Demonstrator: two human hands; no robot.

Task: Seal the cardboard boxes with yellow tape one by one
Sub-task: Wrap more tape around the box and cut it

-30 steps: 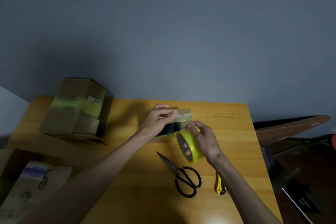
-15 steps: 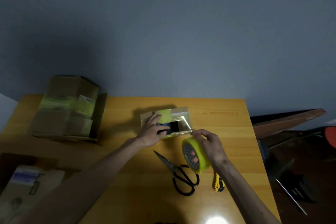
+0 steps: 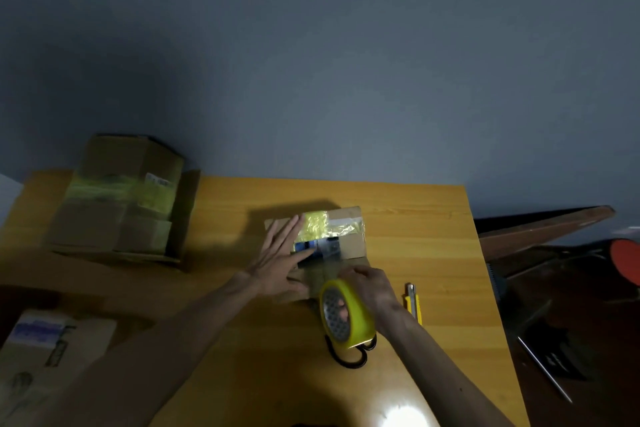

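- Yellow tape roll point(image 3: 347, 318) in the right hand point(image 3: 373, 290), whose fingers curl over its rim. The roll stands on edge over the middle of the table point(image 3: 433, 253), and a translucent strip appears to run from it to the small cardboard box point(image 3: 350, 246).
- Left hand point(image 3: 281, 258): fingers straight and flat, pressing the box's left part and gripping nothing.
- Small cardboard box: mid-table, toward the far edge, with one yellow strip already across its top.
- Scissors point(image 3: 349, 357) (only the black handles show) lie beneath the roll. A utility knife point(image 3: 414, 305) lies just right of the right wrist.
- Larger taped box point(image 3: 121, 198) at the far left corner; another box point(image 3: 52, 350) lies beyond the near left edge.
- Risks, as judged:
  - Tension from the roll may drag the light box if the flat hand eases.
  - The free strip may fold onto itself or land askew.
  - Reaching for the half-hidden scissors could slacken the tape.
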